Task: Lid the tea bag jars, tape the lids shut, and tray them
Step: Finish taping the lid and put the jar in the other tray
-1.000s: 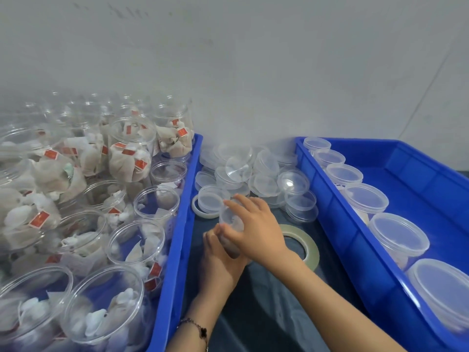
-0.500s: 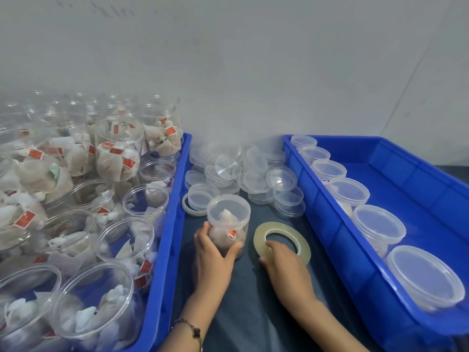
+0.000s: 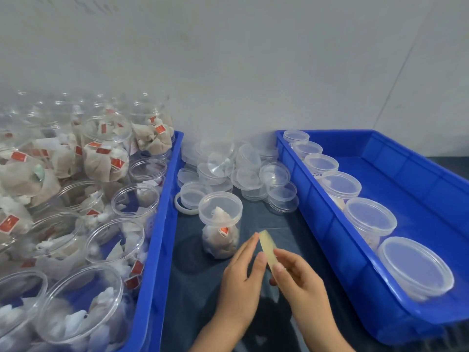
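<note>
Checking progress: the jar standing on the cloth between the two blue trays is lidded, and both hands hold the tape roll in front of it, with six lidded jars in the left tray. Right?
One slip: the head view shows the six lidded jars in the right tray, not the left tray.

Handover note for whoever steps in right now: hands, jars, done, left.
Hands: right hand and left hand hold the tape roll on edge between their fingers, above the dark mat.
Jar in work: lidded, on the mat between the trays, no tape seen on it.
Done: six lidded jars in the right tray.
Left: tape this jar, tray it; open jars fill the left tray; spare lids piled behind.
</note>
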A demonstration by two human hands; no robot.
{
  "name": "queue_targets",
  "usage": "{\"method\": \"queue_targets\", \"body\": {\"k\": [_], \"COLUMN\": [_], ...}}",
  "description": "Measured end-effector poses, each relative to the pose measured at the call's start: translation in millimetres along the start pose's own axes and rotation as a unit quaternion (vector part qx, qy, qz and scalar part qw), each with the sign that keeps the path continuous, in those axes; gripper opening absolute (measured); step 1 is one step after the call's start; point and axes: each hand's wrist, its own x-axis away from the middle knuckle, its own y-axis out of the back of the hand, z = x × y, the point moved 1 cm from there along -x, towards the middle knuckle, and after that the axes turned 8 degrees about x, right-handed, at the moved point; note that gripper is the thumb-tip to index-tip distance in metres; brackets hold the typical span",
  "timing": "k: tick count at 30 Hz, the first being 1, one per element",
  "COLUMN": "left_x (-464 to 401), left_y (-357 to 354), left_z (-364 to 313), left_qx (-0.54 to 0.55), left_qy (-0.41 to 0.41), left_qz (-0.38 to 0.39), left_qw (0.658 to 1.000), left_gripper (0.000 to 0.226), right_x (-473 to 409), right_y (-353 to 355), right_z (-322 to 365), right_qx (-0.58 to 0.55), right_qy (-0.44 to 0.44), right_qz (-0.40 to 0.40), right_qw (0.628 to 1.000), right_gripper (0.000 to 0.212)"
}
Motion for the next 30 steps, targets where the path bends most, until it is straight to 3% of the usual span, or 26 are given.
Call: {"method": "queue_targets", "body": {"k": [2,7,12,15,18,22,24,26,30], "left_x": [-0.6,-3.6,15.8,19.6,16.8,8.1,6.0,3.9,2.4], "left_y": [1.8,10.8,11.9,8.1,10.4,20.7,24.0,26.7,30.6], "left_z": [-3.8,-10.8,-22.3,-27.8,-30.4,-31.0,-35.0,-37.9,-47.4], "left_qx": [0.021,-0.080,-0.181,-0.085,-0.049,0.106,0.152,0.189,0.283], "left_qy": [0.016,-0.030,-0.033,0.033,0.098,0.216,0.261,0.280,0.313], "left_qz": [0.003,0.015,-0.002,-0.045,-0.085,-0.129,-0.109,-0.110,-0.095], "left_qw": [1.000,0.996,0.983,0.995,0.990,0.962,0.947,0.935,0.901], "left_gripper": [0.045,0.038,0.059,0.065,0.048,0.018,0.021,0.022,0.025], "right_x": [2.8,8.7,8.7,9.5,15.6,23.4,25.8,26.1,20.6], "right_y": [1.5,0.9,0.9,-1.0,-3.5,0.3,3.1,8.6,21.7], "right_z": [-1.0,-4.6,-3.1,-1.8,-0.8,0.5,4.4,7.4,13.2], "right_qx": [-0.004,0.025,0.019,0.032,0.080,0.327,0.387,0.410,0.359], "right_qy": [-0.020,-0.028,-0.002,0.013,0.057,0.159,0.217,0.260,0.240], "right_qz": [0.023,0.036,0.030,0.049,0.098,0.110,0.090,0.070,0.113], "right_qw": [1.000,0.999,0.999,0.998,0.990,0.925,0.892,0.872,0.895], "right_gripper": [0.026,0.037,0.038,0.035,0.034,0.043,0.046,0.051,0.033]}}
